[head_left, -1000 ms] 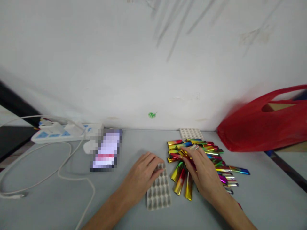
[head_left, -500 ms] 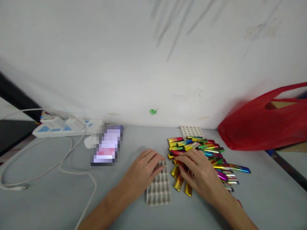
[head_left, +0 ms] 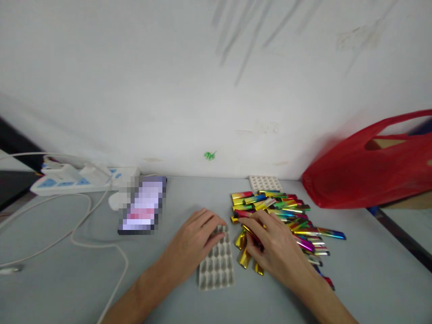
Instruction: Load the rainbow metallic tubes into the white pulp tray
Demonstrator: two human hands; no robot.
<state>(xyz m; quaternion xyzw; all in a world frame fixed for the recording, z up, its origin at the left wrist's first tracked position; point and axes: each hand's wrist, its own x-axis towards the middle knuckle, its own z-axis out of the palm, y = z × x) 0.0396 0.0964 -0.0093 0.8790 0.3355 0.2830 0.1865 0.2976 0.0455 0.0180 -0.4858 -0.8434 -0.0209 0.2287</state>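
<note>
In the head view my left hand (head_left: 199, 236) is closed over the upper left part of a grey-white moulded tray (head_left: 216, 272), which has rows of small hollows. Its thumb lies across the tray and the fingers reach the far end. Right of the tray lies a heap of shiny, flat metallic lighter cases (head_left: 292, 215) in gold, red, blue, green and purple. My right hand (head_left: 273, 238) is at the heap's near left side, thumb and fingers pinched around a gold lighter case (head_left: 249, 230). The hand partly hides that case, and others lie under it.
A second pale tray (head_left: 265, 183) lies by the wall behind the heap. A red bag (head_left: 367, 168) stands on the right. On the left are a phone (head_left: 143, 204), a white power strip (head_left: 84, 180) and a looping white cable (head_left: 101, 245).
The whole view has shifted slightly, so things appear a little further left. My left hand stays on the tray. The right hand's fingers have closed in more around a gold lighter case.
</note>
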